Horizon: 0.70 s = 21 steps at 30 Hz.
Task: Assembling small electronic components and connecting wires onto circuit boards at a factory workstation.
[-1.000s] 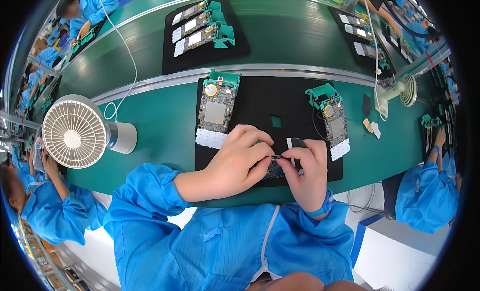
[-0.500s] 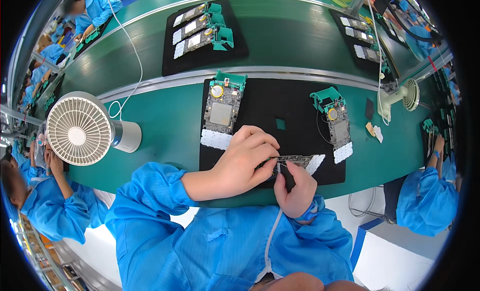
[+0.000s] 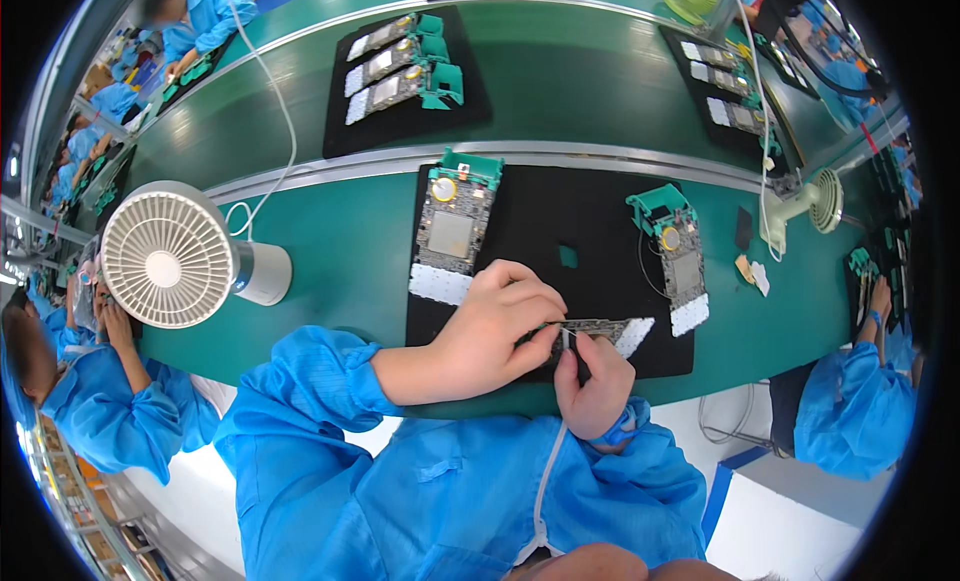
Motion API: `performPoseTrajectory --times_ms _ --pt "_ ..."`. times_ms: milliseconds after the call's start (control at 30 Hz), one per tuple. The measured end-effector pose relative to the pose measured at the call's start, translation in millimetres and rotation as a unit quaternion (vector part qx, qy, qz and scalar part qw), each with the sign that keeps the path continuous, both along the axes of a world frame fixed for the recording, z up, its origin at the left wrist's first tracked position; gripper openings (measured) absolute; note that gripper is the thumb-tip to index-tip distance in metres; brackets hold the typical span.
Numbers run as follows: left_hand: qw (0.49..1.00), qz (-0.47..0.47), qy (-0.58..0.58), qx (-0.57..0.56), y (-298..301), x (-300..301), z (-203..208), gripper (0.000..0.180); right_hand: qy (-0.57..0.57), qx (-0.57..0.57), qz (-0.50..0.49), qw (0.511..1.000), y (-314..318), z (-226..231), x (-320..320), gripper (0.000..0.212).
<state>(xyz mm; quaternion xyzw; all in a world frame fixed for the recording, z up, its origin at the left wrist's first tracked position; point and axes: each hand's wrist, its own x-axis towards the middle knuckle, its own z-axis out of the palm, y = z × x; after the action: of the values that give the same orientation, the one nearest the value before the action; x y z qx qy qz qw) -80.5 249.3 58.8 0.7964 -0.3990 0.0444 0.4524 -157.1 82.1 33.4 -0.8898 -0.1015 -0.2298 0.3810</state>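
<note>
A circuit board (image 3: pixel 608 329) with a white end piece (image 3: pixel 635 336) is held tilted, close to edge-on, over the black mat (image 3: pixel 530 221). My left hand (image 3: pixel 490 326) is closed on the board's left part, its fingers hiding much of it. My right hand (image 3: pixel 595 386), a blue band at its wrist, pinches a thin tool, pale at the tip, against the board's near edge. The tool's exact kind is hard to make out. Left of centre on the mat lies another board (image 3: pixel 450 233) with a green bracket; a similar board (image 3: pixel 682 266) lies at the right.
A small green piece (image 3: pixel 568 255) lies mid-mat. A white fan (image 3: pixel 165 271) stands at left, a pale green fan (image 3: pixel 825 201) at right, near paper scraps (image 3: pixel 752 271). More boards (image 3: pixel 390 81) sit across the rail (image 3: pixel 560 153). Co-workers in blue sit on both sides.
The whole scene sits slightly lower and to the right in the view. My hands keep nearly the same grip on the board, with the right fingers shifted only a little.
</note>
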Motion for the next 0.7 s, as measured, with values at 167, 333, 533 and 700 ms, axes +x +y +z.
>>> performPoseTrajectory --times_ms 167,333,533,700 --pt "1.0 -0.004 -0.013 -0.017 -3.5 -1.3 -6.5 0.016 0.017 -0.023 -0.025 0.999 -4.0 -8.2 -4.7 0.016" --pt "1.0 -0.002 -0.015 -0.027 -5.8 -6.4 -10.6 0.016 -0.034 -0.037 -0.029 0.998 0.0 -12.2 -5.5 0.017" --pt "0.999 -0.018 -0.02 -0.025 -4.8 -3.4 -10.0 0.014 -0.04 -0.066 -0.038 0.996 9.7 -4.0 -4.6 0.005" --pt "1.0 -0.01 -0.018 -0.018 1.3 -3.0 -3.4 0.016 -0.024 0.015 0.039 0.999 -3.0 -3.5 2.2 0.009"
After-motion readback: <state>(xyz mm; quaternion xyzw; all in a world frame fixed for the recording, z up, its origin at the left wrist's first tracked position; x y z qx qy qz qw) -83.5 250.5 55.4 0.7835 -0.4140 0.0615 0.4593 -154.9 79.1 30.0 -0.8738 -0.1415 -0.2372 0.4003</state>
